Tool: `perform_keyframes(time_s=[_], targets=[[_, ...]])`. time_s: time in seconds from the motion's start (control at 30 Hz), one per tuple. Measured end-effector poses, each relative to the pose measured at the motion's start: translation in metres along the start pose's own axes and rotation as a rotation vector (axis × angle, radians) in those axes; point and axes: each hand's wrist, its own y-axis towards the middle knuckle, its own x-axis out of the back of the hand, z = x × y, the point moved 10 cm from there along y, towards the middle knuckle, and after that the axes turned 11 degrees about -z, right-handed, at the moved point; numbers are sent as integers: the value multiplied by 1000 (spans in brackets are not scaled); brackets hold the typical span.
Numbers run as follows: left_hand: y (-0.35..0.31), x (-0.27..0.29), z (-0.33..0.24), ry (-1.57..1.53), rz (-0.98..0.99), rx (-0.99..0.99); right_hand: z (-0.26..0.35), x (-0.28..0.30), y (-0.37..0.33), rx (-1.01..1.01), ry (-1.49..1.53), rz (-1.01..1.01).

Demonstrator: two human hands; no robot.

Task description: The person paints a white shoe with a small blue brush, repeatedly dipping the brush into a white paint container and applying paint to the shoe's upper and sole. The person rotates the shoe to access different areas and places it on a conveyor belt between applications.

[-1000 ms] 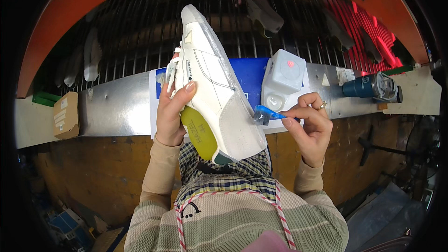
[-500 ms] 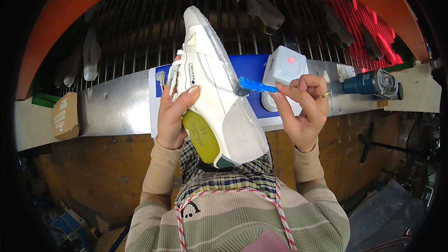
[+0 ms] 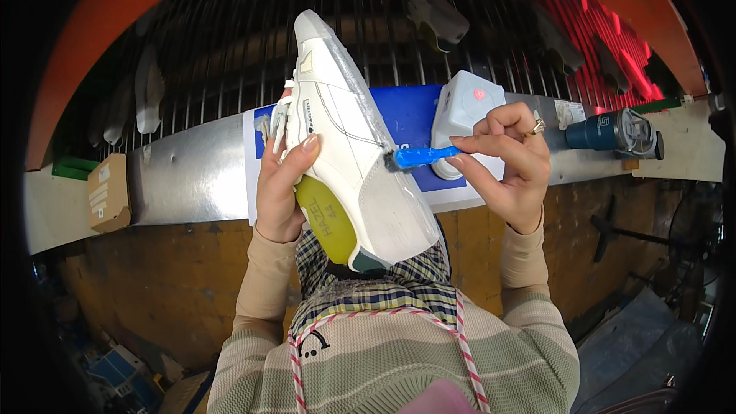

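A white sneaker [image 3: 349, 115] is tilted on its side in front of me, toe pointing away and heel toward me. Inside it sits a yellow-green last [image 3: 328, 215]. My left hand [image 3: 285, 176] grips the shoe by its laced side, thumb on the upper and fingers hidden behind. Between thumb and fingertips, my right hand [image 3: 512, 157] pinches a small blue brush [image 3: 425, 156]. Its dark bristles touch the shoe's lower side edge, where a wet-looking, shiny coating runs along toward the toe.
Beyond the metal ledge [image 3: 199, 169], several shoes lie on a dark roller conveyor [image 3: 230, 77], with red light at its right. A whitish container [image 3: 468, 111] stands on a blue sheet [image 3: 399, 115]. A teal tumbler [image 3: 609, 134] is at right, a cardboard box [image 3: 109, 192] at left.
The brush has shifted slightly toward me and left along the shoe's edge, and my right hand has moved a little right. The shoe has shifted slightly left.
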Motion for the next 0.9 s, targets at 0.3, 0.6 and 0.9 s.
perform_keyframes(time_s=[0.3, 0.6, 0.9], targets=[[4, 12, 13, -94, 10, 107, 0, -1, -2, -20, 121, 75], [8, 29, 11, -151, 1, 121, -115, 19, -78, -709, 53, 70], [17, 34, 19, -151, -38, 149, -130, 18, -134, -284, -764, 16]])
